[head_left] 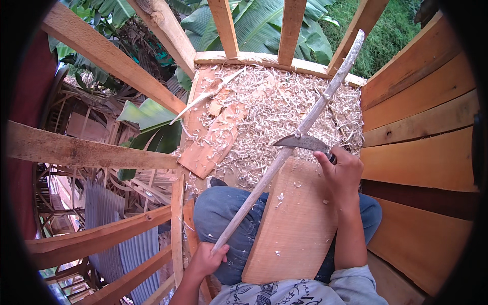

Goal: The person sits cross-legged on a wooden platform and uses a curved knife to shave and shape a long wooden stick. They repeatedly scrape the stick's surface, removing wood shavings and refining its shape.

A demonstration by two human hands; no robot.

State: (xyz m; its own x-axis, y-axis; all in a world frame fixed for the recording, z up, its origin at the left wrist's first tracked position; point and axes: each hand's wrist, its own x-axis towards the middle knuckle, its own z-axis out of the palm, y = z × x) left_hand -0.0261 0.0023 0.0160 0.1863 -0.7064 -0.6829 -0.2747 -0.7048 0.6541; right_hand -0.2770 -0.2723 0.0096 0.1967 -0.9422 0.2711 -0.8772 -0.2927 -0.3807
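Note:
My left hand (206, 259) is closed round the near end of a long, pale wooden stick (259, 189). The stick slants up and away to the right, its far end above the shavings near the railing. In my right hand (342, 170) is a knife (303, 142) with a curved blade and a dark handle. The blade lies across the stick at about its middle, touching or very close to it. Under my right forearm, a wide wooden board (292, 223) rests across my lap, with a few shavings on it.
Curled wood shavings (284, 101) cover the floor ahead, around a loose flat plank (213, 142) and a splintered strip (206, 96). Wooden railing bars (91, 152) stand left and ahead. A plank wall (422, 152) rises on the right. Banana leaves (259, 25) and corrugated sheets (104, 213) lie outside.

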